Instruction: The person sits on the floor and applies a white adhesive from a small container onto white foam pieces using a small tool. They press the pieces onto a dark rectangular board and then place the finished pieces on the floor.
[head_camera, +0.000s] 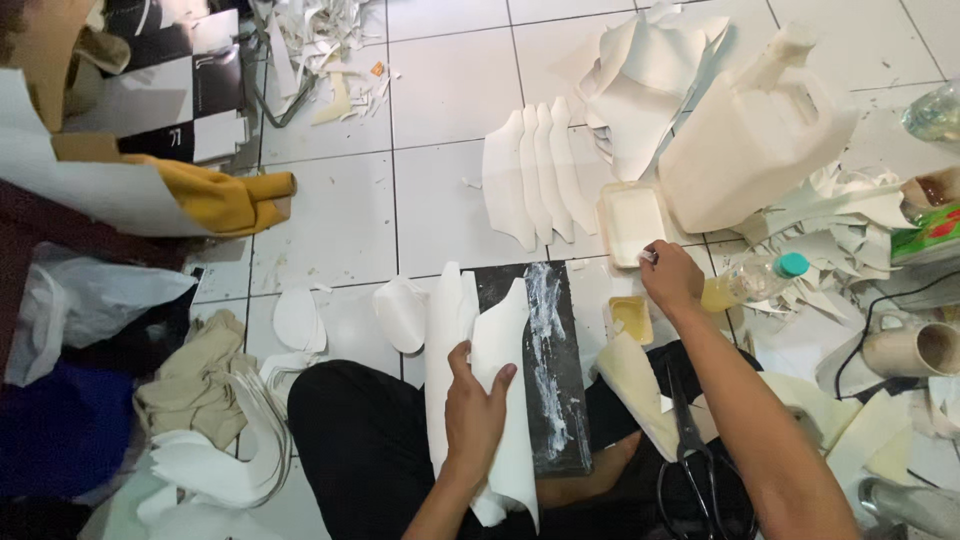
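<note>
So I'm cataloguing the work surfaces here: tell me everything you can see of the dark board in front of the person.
The dark board is a long, flat, blackish rectangular slab lying on the white tiled floor, its near end against the seated person's legs. Streaks and smears of white paste, probably glue, run along its length. White cut sheet pieces, gripped by the left hand, overlap its left edge. The right hand is off it, at a shallow white tray beyond its far right corner.
</note>
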